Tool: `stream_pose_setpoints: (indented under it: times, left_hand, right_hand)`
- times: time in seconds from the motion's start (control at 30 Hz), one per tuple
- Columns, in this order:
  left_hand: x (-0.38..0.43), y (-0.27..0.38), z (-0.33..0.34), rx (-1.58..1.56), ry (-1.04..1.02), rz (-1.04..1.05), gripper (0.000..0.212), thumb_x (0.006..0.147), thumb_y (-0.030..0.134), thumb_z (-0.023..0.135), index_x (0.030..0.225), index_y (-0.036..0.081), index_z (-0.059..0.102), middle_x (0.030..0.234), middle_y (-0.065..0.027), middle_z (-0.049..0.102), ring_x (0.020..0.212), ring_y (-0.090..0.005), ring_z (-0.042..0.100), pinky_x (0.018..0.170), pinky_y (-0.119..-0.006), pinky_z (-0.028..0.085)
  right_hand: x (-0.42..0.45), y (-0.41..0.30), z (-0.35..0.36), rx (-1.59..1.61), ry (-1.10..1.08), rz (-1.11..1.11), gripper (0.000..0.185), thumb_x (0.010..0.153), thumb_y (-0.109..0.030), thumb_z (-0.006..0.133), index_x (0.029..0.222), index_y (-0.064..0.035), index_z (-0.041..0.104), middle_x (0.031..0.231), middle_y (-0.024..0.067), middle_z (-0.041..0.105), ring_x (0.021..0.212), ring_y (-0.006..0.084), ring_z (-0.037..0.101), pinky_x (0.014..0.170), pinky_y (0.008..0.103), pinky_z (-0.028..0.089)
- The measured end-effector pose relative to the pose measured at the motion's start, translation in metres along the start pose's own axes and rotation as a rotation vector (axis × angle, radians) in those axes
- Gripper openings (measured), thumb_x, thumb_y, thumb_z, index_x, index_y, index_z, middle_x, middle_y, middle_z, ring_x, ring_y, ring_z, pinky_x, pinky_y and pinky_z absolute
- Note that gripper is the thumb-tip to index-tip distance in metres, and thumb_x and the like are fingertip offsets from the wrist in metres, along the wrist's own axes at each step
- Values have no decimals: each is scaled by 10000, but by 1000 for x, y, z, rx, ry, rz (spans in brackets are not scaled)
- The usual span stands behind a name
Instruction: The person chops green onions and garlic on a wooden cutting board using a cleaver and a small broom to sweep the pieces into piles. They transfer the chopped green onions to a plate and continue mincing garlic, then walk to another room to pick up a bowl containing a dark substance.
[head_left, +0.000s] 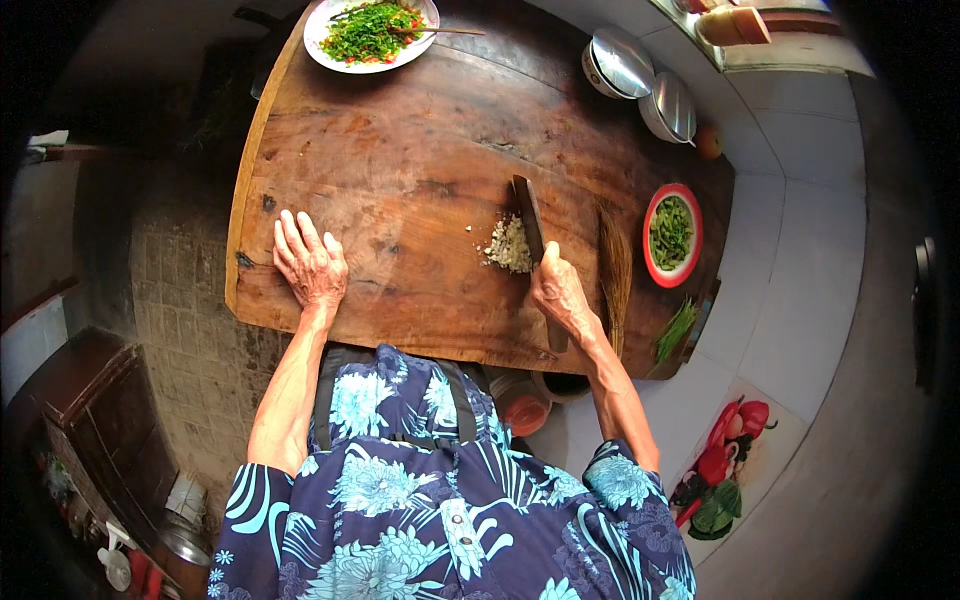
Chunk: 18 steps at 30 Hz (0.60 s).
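My right hand (559, 291) grips the handle of a kitchen cleaver (529, 214) at the right of the wooden tabletop (375, 157). The blade stands on edge against the right side of a small heap of chopped pale pieces, possibly garlic (509, 246). A few loose bits lie to the left of the heap. Near the table's left edge my left hand (309, 259) rests flat on the wood, its fingers apart, with nothing in it. Just right of the cleaver lies a brush or whisk of dry stalks (615, 277).
A plate of chopped greens and red bits (371, 34) with chopsticks stands at the far left. Metal-covered bowls (622, 64) are by the tiled wall (795, 225). At the right stand a red-rimmed dish of green pieces (673, 236) and a bunch of thin green stalks (676, 330).
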<state>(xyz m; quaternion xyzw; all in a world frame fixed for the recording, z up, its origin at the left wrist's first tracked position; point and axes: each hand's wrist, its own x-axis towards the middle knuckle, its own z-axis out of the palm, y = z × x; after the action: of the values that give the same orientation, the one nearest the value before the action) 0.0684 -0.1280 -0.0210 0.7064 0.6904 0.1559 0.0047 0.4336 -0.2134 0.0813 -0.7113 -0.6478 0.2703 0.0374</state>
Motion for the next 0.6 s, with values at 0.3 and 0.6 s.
stream_pose_setpoints:
  times: [0.3, 0.6]
  left_hand:
    - [0, -2, 0, 32, 23, 16, 545, 917, 227, 593, 1396, -1, 466, 1522, -192, 375, 1383, -379, 361, 1093, -533, 332]
    - [3, 0, -3, 31, 6, 5, 542, 928, 231, 580, 1400, -6, 461, 1523, -195, 373, 1387, -381, 359, 1099, -527, 325]
  right_hand:
    - [17, -33, 20, 129, 172, 107, 109, 889, 1, 487, 875, 59, 395, 568, 204, 515, 513, 361, 578, 469, 476, 419]
    - [25, -59, 12, 162, 153, 184, 119, 884, 20, 477, 891, 72, 370, 600, 228, 540, 526, 361, 598, 475, 459, 471]
